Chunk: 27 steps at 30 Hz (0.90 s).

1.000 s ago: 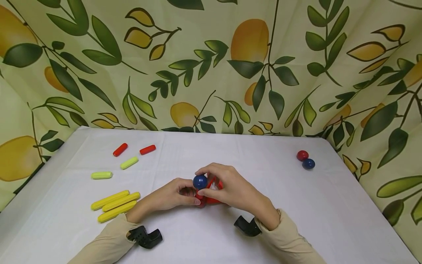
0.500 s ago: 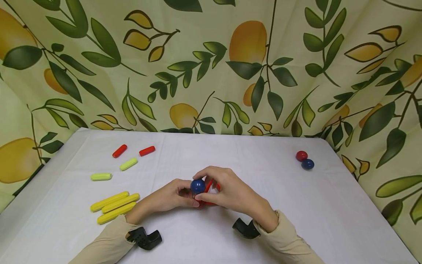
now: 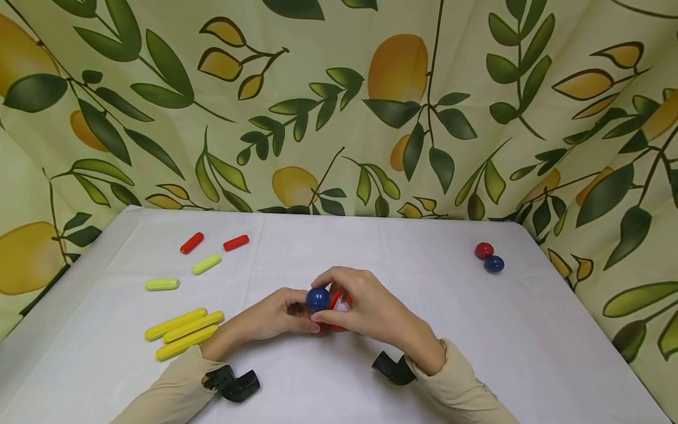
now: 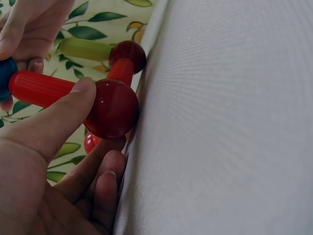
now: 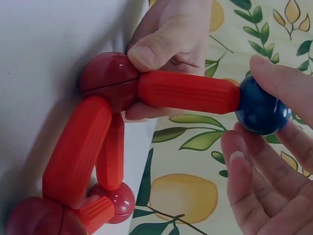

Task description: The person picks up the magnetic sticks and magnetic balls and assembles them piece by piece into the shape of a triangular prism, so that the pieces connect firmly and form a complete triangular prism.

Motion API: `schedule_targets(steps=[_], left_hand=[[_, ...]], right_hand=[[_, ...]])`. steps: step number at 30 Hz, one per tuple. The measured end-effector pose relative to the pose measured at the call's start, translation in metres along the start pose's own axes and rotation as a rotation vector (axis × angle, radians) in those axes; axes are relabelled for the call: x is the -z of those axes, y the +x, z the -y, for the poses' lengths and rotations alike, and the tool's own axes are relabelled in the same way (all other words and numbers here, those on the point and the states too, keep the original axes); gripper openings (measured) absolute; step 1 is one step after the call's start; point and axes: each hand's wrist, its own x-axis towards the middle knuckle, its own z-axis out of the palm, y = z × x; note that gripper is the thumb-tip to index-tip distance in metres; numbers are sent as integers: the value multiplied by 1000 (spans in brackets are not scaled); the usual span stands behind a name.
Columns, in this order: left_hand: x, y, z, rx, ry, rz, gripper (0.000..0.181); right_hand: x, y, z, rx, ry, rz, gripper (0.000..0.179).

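Observation:
My left hand point(image 3: 283, 315) pinches a dark red ball point(image 4: 113, 108) at a lower corner of a frame of red rods and dark red balls. From that ball a red rod point(image 5: 188, 92) stands up from the table. A glossy blue ball point(image 5: 262, 106) sits against its top end, pinched between the thumb and fingers of my right hand point(image 3: 368, 303). Behind, a yellow-green rod point(image 4: 85, 49) rises from another dark red ball point(image 4: 128, 56). More red rods point(image 5: 77, 152) join the lower balls. In the head view, my hands hide most of the frame.
On the white-covered table at the left lie several yellow rods point(image 3: 193, 325), two yellow-green rods point(image 3: 206, 264) and two red rods point(image 3: 192, 242). A red ball point(image 3: 484, 251) and a blue ball point(image 3: 494, 264) rest together at the far right. A patterned curtain point(image 3: 339, 106) hangs behind.
My right hand has lowered the blue ball slightly onto the top of the upright red rod, then stayed nearly still. My left hand keeps its pinch at the lower corner.

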Motion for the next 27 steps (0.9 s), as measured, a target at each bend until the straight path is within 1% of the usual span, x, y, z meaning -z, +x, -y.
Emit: schedule_targets(steps=[4,8,12,15,18,23,27], left_hand=[[0,-1,-1,5,6,-1,16],[1,0,0,-2,10,1,20],[1,0,1,-7,6,0,26],[0,1,1,-3,2,-2,27],[0,1,0,9,1,-1,27],[-2,1,0,20,5,0,25],[-2,1,0,35,5,-4,26]], right_hand=[[4,0,2,-4,-34,21,41],[12,-1,3,-14,-40,14,42],[23,-3,1,-23,-43,-30,41],[30,-4,0,-24,-82,-74,39],[38,-6,-2,-29,-112,-112,37],[51,-9,-5,-16,-136,-179,35],[57,-12,-10,-37,-158,-204,34]])
